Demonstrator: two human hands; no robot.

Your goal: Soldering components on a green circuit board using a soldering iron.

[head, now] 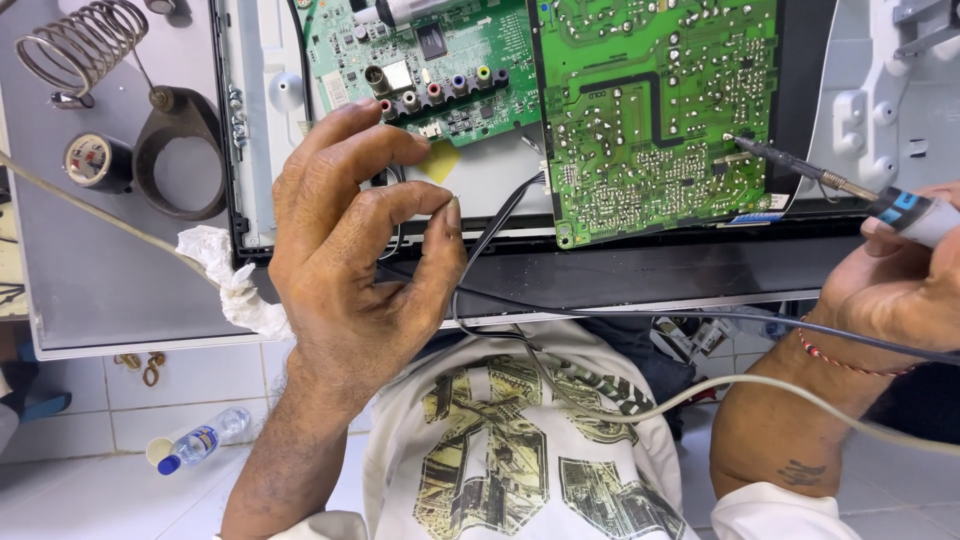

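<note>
My right hand (890, 290) grips a soldering iron (905, 212) by its blue and grey handle at the right edge. The iron's tip touches the large green circuit board (655, 110) near that board's right edge. My left hand (355, 240) is raised in front of a smaller green board (430, 65) with coloured round sockets. Its thumb and fingers curl together, and I see nothing between them. Both boards lie in an opened flat-screen chassis (640, 270).
A coil-spring iron stand (85, 45), a round spool (95, 160) and a metal ring (180, 150) sit on the grey panel at left. Crumpled tissue (225, 275) hangs at its edge. Black (500, 220) and white (700, 392) cables cross my lap. A plastic bottle (200, 440) lies on the tiled floor.
</note>
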